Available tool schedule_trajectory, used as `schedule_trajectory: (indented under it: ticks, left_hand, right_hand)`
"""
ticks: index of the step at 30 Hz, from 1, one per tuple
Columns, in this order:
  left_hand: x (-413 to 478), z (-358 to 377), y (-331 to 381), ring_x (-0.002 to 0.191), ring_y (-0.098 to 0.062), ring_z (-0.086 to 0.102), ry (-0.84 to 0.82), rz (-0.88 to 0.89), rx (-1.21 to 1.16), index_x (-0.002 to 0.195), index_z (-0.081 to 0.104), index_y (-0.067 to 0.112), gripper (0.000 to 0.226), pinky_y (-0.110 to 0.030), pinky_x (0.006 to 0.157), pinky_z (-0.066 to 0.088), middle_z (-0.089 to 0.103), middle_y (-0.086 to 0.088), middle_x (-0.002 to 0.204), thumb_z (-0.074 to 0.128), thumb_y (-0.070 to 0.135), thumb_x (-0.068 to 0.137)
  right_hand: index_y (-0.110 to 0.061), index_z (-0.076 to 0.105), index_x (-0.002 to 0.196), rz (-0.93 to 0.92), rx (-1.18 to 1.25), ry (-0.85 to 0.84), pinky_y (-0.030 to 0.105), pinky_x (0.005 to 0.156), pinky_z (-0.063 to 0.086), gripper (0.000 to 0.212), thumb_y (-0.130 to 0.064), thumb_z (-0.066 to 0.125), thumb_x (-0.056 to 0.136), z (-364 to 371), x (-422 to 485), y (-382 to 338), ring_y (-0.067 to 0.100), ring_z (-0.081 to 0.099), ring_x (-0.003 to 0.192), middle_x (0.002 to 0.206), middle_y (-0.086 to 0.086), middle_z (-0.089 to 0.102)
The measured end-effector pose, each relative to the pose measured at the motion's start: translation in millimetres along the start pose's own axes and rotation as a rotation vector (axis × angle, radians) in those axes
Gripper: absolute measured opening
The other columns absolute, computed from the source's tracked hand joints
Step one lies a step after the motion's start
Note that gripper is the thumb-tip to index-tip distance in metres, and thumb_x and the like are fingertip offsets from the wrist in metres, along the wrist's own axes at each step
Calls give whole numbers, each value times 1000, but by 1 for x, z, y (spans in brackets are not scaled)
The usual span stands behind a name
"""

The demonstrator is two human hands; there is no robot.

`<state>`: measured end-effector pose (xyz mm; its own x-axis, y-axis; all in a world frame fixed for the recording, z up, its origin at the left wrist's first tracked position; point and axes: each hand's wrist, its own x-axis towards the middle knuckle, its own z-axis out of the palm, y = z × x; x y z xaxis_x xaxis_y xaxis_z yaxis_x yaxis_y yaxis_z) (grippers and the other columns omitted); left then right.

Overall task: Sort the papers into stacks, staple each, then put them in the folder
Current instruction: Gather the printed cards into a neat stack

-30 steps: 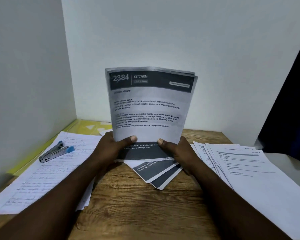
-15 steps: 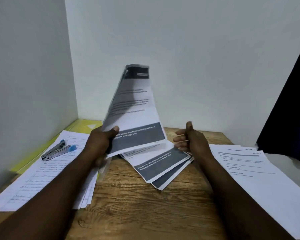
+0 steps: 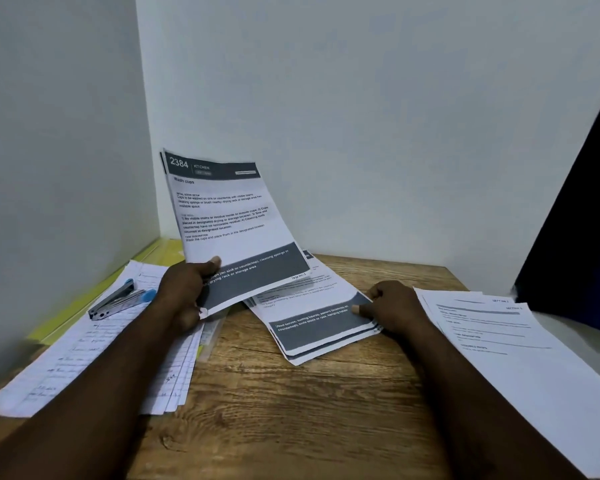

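Observation:
My left hand point(image 3: 187, 292) grips the lower left corner of a printed sheaf headed "2384 KITCHEN" point(image 3: 229, 220), holding it raised and tilted above the wooden table point(image 3: 291, 410). My right hand point(image 3: 392, 310) pinches the right edge of several similar dark-banded sheets point(image 3: 316, 323) lying flat at the table's middle. A blue and metal stapler point(image 3: 118, 299) rests on a stack of handwritten lined papers point(image 3: 94, 355) at the left. A yellow-green folder point(image 3: 80, 310) lies under that stack along the left wall.
A fanned stack of white printed forms point(image 3: 520, 368) covers the right side of the table. White walls meet in the corner behind. A dark blue curtain or cloth point(image 3: 582, 237) hangs at the far right. Bare wood shows in the near middle.
My right hand let go of the raised sheaf and came down onto the dark-banded sheets on the table. My left hand alone swung the sheaf leftward, then turned it face-on.

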<state>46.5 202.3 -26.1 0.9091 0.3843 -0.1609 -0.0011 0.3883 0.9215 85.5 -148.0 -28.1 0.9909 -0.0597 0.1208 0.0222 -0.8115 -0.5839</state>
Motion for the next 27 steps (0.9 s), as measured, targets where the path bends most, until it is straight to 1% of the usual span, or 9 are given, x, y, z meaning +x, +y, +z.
schedule_trajectory:
  ticks: [4, 8, 10, 13, 16, 18, 23, 25, 27]
  left_hand:
    - [1, 1, 0, 61, -23, 76, -5, 13, -6, 116, 71, 11, 26, -39, 51, 62, 80, -5, 79, 79, 16, 92]
    - [2, -2, 0, 69, -27, 76, -6, 8, 17, 121, 71, 9, 33, -45, 62, 65, 81, -8, 88, 81, 18, 91]
    - [3, -3, 0, 73, -31, 76, -8, -2, 29, 124, 71, 8, 37, -52, 73, 64, 81, -10, 91, 82, 20, 90]
    - [2, -2, -1, 74, -31, 74, -21, -1, 43, 122, 72, 7, 35, -55, 73, 63, 80, -11, 91, 81, 19, 90]
    - [1, 0, -1, 75, -31, 75, -34, 6, 40, 120, 72, 7, 31, -57, 75, 63, 80, -11, 89, 80, 18, 91]
    - [0, 0, -1, 77, -32, 75, -43, 0, 26, 119, 72, 7, 32, -62, 83, 62, 81, -12, 91, 80, 19, 91]
    - [-5, 2, 0, 79, -35, 74, -80, -17, 16, 112, 72, 8, 23, -69, 82, 60, 80, -14, 91, 79, 18, 92]
    - [-6, 3, -1, 80, -35, 74, -89, -15, 14, 112, 72, 9, 23, -69, 81, 59, 80, -14, 92, 78, 19, 92]
    - [-7, 3, 0, 84, -36, 74, -92, -13, 6, 113, 72, 9, 25, -73, 90, 55, 80, -14, 96, 79, 19, 92]
  right_hand:
    - [-15, 63, 68, -28, 0, 40, 32, 60, 38, 31, -33, 80, 87, -4, -3, 0, 20, 63, 76, 71, -1, 67]
    - [-16, 53, 60, 2, 63, 39, 35, 66, 38, 43, -31, 65, 99, -16, 0, -3, 29, 61, 77, 74, 8, 66]
    - [-19, 49, 52, 29, 170, 24, 37, 70, 37, 49, -29, 63, 97, -17, -1, -3, 30, 55, 73, 67, 5, 60]
    - [-23, 46, 46, 51, 384, 43, 38, 72, 36, 43, -34, 62, 84, -15, -3, -3, 22, 52, 71, 57, -4, 53]
    - [-23, 61, 55, -13, 469, 97, 34, 69, 40, 41, -27, 62, 95, -18, -6, -3, 19, 60, 69, 61, -9, 65]
    - [-21, 77, 75, -56, 576, 116, 30, 66, 45, 31, -23, 61, 102, -20, -7, -4, 15, 66, 69, 73, -6, 75]
    - [-12, 75, 98, -42, 787, 83, 24, 52, 50, 20, -9, 56, 104, -18, -6, -7, 11, 68, 66, 80, 0, 76]
    - [-9, 73, 105, -31, 878, 12, 30, 59, 57, 19, -2, 56, 102, -19, -7, -8, 18, 72, 75, 90, 9, 78]
    - [-8, 71, 106, -26, 928, -38, 40, 74, 60, 22, 6, 56, 97, -18, -6, -7, 26, 73, 82, 96, 15, 78]
